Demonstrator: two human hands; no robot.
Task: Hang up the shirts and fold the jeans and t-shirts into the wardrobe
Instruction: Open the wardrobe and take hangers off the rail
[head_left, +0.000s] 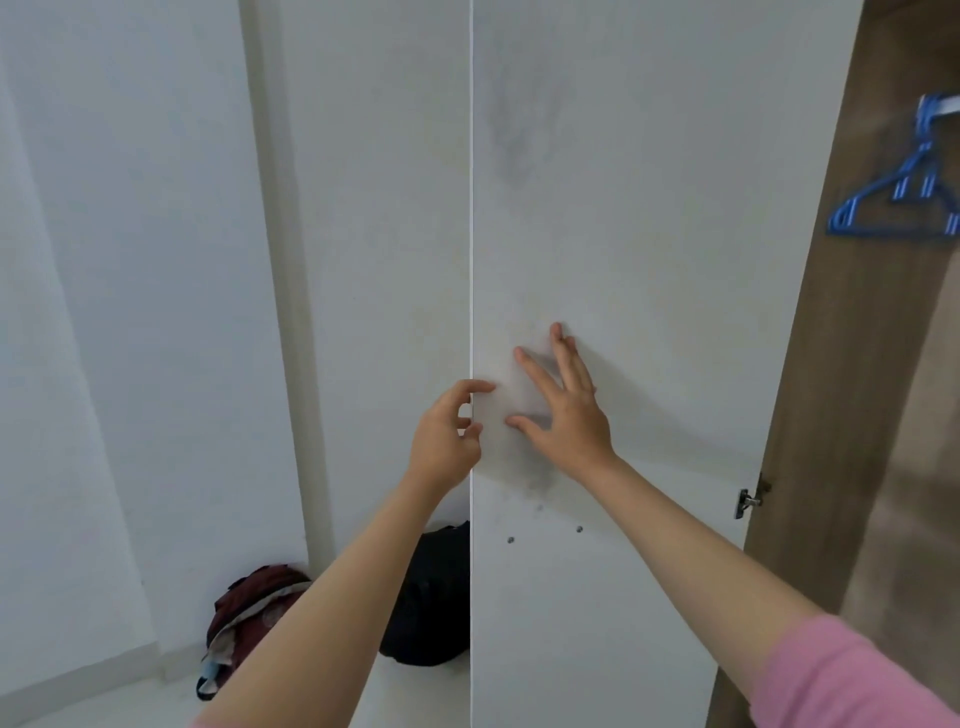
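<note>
1. The door (623, 260) of the wardrobe (852, 364) stood swung open, its white inner face towards the camera and its free edge running as a bright vertical line down the middle of the view.
2. The right hand (566, 410) lay flat against that face just right of the edge, fingers straight and spread, thumb out to the left, holding nothing.
3. The left hand (447, 436) was at the edge itself, beside the right hand; its fingers (480, 387) curled round the edge from the left and gripped it, the fingertips showing on the door's near face.
4. A hinge (748, 501) showed at the door's right side, where it met the brown wardrobe wall.
5. Blue hangers (904, 202) hung inside the wardrobe at upper right; what they hung from was blurred.
6. On the floor to the left, past the door's edge, sat a black bag (431, 597) and a dark red bag (249, 613), both near the white wall (130, 312).
7. A pink sleeve (852, 680) covered the right upper arm.
</note>
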